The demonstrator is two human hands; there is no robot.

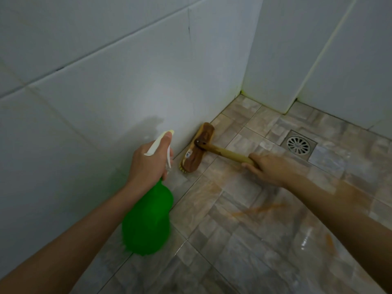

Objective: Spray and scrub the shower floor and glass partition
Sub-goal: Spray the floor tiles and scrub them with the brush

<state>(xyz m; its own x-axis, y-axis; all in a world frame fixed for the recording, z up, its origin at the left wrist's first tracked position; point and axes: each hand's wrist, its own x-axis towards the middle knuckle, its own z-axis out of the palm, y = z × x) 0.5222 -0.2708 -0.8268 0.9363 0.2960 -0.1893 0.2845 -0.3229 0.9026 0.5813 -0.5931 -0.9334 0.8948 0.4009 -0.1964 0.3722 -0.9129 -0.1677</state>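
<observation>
My left hand (148, 164) grips the white trigger head of a green spray bottle (147, 219), its nozzle pointing toward the white tiled wall. My right hand (267, 169) holds the yellowish wooden handle of a scrub brush (198, 148). The brown brush head rests on the shower floor (244, 230) right where the floor meets the left wall. The floor is beige-grey stone-look tile, wet and shiny, with orange-brown streaks near the middle and right. No glass partition is in view.
A round metal floor drain (298, 144) in a square frame sits to the right of the brush. White tiled walls (106, 102) close in the left and the back, meeting in a corner with yellowish grime along the joint.
</observation>
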